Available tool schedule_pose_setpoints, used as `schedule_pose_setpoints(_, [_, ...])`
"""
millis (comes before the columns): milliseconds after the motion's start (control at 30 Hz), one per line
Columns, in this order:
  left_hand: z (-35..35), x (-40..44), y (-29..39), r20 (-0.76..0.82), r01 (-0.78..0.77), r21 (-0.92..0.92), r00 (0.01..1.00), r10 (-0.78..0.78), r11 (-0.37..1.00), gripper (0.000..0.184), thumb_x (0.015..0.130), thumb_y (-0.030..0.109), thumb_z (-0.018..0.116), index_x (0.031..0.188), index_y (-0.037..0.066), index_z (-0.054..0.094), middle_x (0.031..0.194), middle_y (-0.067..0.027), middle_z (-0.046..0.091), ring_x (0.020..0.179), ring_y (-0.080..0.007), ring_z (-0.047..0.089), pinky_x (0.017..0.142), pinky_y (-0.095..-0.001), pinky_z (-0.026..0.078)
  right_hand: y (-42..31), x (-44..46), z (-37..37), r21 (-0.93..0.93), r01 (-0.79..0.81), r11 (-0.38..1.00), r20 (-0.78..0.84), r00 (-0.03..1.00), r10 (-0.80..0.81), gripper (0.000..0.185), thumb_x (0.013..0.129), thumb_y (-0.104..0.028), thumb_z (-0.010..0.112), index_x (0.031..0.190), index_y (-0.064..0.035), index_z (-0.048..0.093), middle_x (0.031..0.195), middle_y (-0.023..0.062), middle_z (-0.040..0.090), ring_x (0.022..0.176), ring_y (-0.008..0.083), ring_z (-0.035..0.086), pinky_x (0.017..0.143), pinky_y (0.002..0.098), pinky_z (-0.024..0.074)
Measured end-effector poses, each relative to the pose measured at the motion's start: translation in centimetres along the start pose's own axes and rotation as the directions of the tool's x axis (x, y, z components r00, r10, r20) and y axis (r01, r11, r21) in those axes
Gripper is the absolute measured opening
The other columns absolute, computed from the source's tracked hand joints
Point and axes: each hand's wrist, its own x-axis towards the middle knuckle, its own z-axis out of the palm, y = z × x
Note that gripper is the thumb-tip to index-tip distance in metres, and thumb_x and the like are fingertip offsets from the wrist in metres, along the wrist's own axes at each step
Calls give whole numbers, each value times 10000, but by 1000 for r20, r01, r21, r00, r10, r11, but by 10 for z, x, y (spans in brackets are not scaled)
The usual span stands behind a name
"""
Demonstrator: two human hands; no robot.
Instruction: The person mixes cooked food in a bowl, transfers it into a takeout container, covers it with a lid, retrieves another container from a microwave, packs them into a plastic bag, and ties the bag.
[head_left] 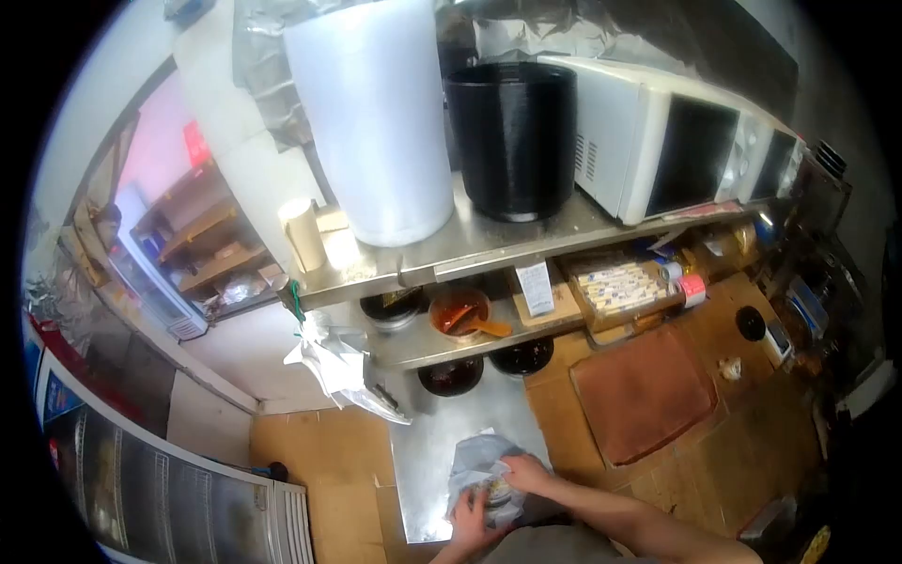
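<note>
A pale grey, thin plastic bag (484, 453) rests on the metal work surface (423, 475) directly in front of me. Inside its mouth sits something pale and yellowish; I cannot make out what it is. My right hand (528, 474) grips the bag's right side with bent fingers. From the near left, my left hand (472, 523) touches the bag, its fingers stretched out and apart beside the contents.
Above the work surface, a shelf carries a bowl of red sauce (458, 308) with an orange-handled utensil. Two dark bowls stand below it. White bags (338, 367) hang at the left. A reddish-brown board (644, 393) lies right. A microwave (658, 141) and tall containers stand on top.
</note>
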Motion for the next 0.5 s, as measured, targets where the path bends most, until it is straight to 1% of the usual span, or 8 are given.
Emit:
schedule_pose_setpoints(33, [-8, 0, 8, -31, -134, 136, 990, 139, 982, 299, 784, 200, 745, 994, 28, 621, 964, -149, 653, 973, -336, 622, 878, -440, 477, 2, 8, -8, -5, 18, 1000, 5, 1000, -18, 263, 830, -188, 666, 1060, -76, 728, 927, 128, 715, 896, 300, 691, 764, 403, 546])
schedule_pose_setpoints(100, [-5, 2, 16, 478, -84, 42, 876, 53, 996, 521, 903, 340, 692, 1326, 51, 600, 1354, -237, 588, 1206, -353, 603, 976, -433, 500, 1, 18, -39, 326, -246, 913, 204, 961, 186, 258, 868, -219, 639, 1022, -33, 732, 776, 126, 703, 682, 236, 685, 624, 373, 543])
schedule_pose_setpoints(200, [-13, 6, -4, 451, -182, 102, 885, 118, 978, 371, 678, 227, 777, 1007, 126, 640, 913, -66, 676, 951, -343, 635, 921, -503, 456, -3, 25, -84, 349, -362, 865, 313, 915, 256, 283, 877, -267, 632, 995, -22, 712, 751, 104, 682, 648, 200, 657, 566, 361, 518])
schedule_pose_setpoints(267, [-22, 24, 10, 411, -140, 107, 908, 85, 984, 320, 671, 194, 775, 949, 117, 635, 882, -74, 675, 916, -353, 637, 899, -504, 462, 19, 40, -123, 465, -450, 763, 442, 864, 240, 253, 873, -269, 651, 960, -35, 692, 703, 38, 613, 626, 142, 601, 507, 330, 490])
schedule_pose_setpoints(333, [-35, 32, 6, 49, -181, 107, 983, 177, 978, 209, 734, 122, 726, 868, 46, 585, 932, -99, 669, 926, -306, 619, 859, -427, 462, 20, 43, -173, 392, -347, 852, 536, 839, 95, 244, 899, -232, 626, 1041, -42, 684, 769, 29, 645, 618, 126, 592, 510, 295, 484])
schedule_pose_setpoints(367, [-29, 35, 18, 51, -158, 123, 987, 153, 980, 209, 734, 122, 726, 868, 46, 585, 932, -99, 669, 926, -306, 619, 859, -427, 462, 23, 43, -197, 338, -218, 916, 638, 768, -52, 256, 924, -195, 601, 1121, -50, 676, 836, 19, 677, 609, 110, 583, 514, 260, 479])
schedule_pose_setpoints(433, [-22, 45, 16, -311, -69, -64, 949, 46, 996, 201, 711, 35, 682, 880, 58, 575, 917, -89, 654, 905, -340, 611, 851, -451, 458, 20, 43, -233, 345, -192, 919, 710, 693, -122, 309, 950, -233, 643, 1226, -93, 646, 960, 3, 691, 776, 94, 626, 642, 261, 524])
schedule_pose_setpoints(500, [-11, 56, 46, -383, 76, -71, 919, -98, 995, 176, 757, 27, 695, 871, 60, 565, 890, -74, 645, 860, -284, 619, 815, -410, 467, 26, 57, -297, 415, 74, 907, 479, 830, -287, 302, 950, -238, 692, 1214, -93, 664, 1017, 10, 709, 905, 107, 649, 763, 294, 547])
